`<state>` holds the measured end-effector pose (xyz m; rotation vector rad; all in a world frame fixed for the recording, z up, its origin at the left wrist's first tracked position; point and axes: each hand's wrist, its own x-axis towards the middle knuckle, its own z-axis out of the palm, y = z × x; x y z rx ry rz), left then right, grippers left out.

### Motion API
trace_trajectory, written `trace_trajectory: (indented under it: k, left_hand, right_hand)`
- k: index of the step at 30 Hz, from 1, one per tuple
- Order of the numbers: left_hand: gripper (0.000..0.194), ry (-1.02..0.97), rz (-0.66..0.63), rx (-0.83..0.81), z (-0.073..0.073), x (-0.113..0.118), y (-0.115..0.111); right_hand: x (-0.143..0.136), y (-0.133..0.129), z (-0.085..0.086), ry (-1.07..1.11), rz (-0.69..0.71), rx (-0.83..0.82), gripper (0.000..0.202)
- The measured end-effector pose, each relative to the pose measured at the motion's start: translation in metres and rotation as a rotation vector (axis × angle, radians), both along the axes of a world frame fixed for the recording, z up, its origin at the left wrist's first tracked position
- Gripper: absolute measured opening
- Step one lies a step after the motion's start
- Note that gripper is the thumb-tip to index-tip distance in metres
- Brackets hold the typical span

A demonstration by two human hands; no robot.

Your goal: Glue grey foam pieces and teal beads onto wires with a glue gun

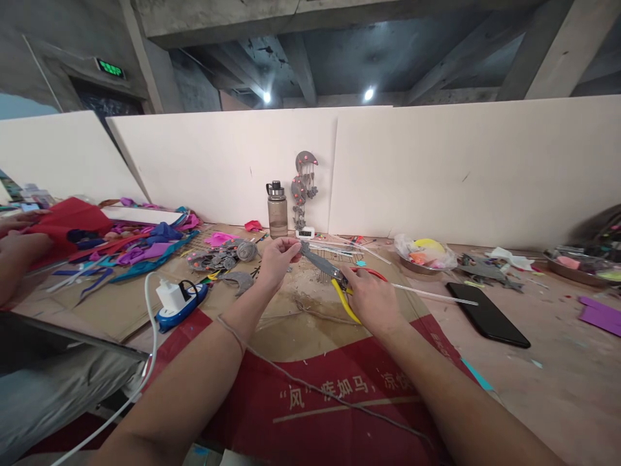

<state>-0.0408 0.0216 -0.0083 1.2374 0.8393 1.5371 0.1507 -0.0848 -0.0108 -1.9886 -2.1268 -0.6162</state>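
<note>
My left hand pinches one end of a dark grey, curved felt-like piece above the middle of the table. My right hand is closed around pliers with yellow and red handles. The pliers' head meets the near end of the grey piece; whether the jaws grip it I cannot tell. A thin translucent stick reaches right from behind my right hand, over a black phone. Grey yarn runs across my left forearm and over the red printed cardboard.
A water bottle and a hanging grey ornament stand by the white board. At left are a blue power strip, coloured cloth scraps and another person's hands. A bowl holds scraps.
</note>
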Motion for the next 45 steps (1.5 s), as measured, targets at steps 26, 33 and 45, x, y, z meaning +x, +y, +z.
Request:
trace_trajectory:
  k: [26,33,45]
  left_hand:
    - [0.037,0.048,0.042,-0.115,-0.007,0.0,0.005]
    - [0.031,-0.061,-0.046,-0.219,-0.004,0.001,0.002]
    - [0.026,-0.029,0.008,-0.153,-0.002,0.0,0.001]
  right_hand:
    - [-0.014,-0.004,-0.002,-0.025,-0.035,-0.088,0.035]
    - [-0.01,-0.004,0.0,0.034,0.0,-0.107,0.032]
    - [-0.001,0.01,-0.011,0.428,0.139,-0.125,0.029]
